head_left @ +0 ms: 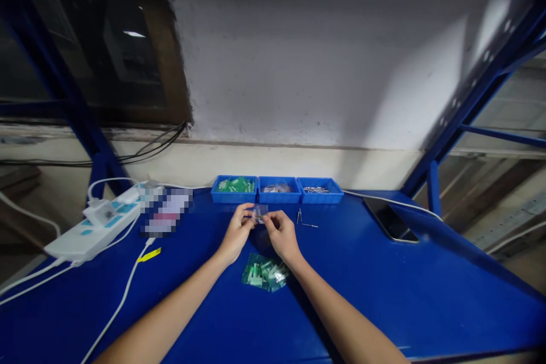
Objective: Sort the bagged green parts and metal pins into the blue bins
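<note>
Between my two hands, above the blue table, is a small clear plastic bag [260, 212]. My left hand [238, 233] pinches its left side, and my right hand [281, 234] grips its lower right side. What the bag contains is too small to make out. Nearer to me, filled clear bags with green and white pieces [265, 273] lie on the table between my forearms. A few thin metal pieces [305, 222] rest just right of my right hand.
Three blue bins stand in a row at the back: one with green pieces [235, 185], one with clear bags [277, 188], one with metal pieces [318, 189]. A white power strip [96, 227] with cables and a blurred-out item [166, 212] lie left. A phone [390, 220] lies right.
</note>
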Demonstrator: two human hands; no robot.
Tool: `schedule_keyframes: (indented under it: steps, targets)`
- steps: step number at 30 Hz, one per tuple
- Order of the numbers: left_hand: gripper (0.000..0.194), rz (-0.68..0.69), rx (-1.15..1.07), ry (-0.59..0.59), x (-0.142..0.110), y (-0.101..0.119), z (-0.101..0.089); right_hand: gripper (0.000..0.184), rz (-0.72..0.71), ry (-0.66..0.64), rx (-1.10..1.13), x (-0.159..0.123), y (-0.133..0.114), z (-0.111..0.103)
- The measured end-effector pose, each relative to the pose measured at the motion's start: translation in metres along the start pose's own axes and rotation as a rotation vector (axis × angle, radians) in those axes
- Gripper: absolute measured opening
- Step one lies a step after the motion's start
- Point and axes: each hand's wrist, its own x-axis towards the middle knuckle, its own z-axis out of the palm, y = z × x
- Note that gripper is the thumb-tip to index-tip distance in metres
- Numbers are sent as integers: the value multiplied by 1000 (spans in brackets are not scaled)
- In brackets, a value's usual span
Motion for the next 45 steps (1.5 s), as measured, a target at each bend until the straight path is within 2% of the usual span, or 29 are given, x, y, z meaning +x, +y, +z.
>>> schedule_keyframes:
  steps: [3, 7, 9, 11, 15, 17, 20, 24, 27, 30, 34, 37, 41, 45]
  targets:
    - [33, -131, -135, 42, 1, 4, -2, 12, -13, -8, 14, 0, 0, 0]
    - [48, -270, -158, -37, 0, 13, -4, 9, -61, -57, 2, -1, -5, -1]
    - [50, -297, -175, -26, -1, 15, -4, 10, -92, -94, -11, -3, -7, -2]
    - [44, -284, -200, -11, -2, 14, -4, 13, -122, -129, -15, -4, -10, -3]
    - [29, -166, -185, -70, -4, 8, -6, 24, -124, -125, -28, -4, -11, -5]
    - [35, -115, -168, -51, -4, 5, -6, 22, -85, -121, -42, -4, -10, -5]
    - [43, -109, -143, -36, -5, 4, -6, 21, -9, -129, -78, -3, -9, -5]
    - [26, -113, -39, -134, -6, 6, -7, 38, 81, -119, -136, -2, -11, -7]
    - [18, -61, 86, -219, -8, 8, -9, 44, 144, -124, -91, 1, -12, -10]
    - [12, 42, 208, -203, -9, 8, -10, 40, 185, -124, -3, 2, -11, -12]
    - [19, 121, 345, -130, -9, 7, -11, 26, 239, -105, 99, 1, -8, -11]
    - [21, 98, 365, -146, -8, 6, -11, 24, 268, -100, 181, 0, -6, -10]
    - [21, -46, 275, -265, -9, 10, -10, 25, 234, -107, 214, 0, -5, -8]
    - [22, -98, 227, -291, -11, 16, -10, 23, 192, -89, 212, -1, -5, -7]
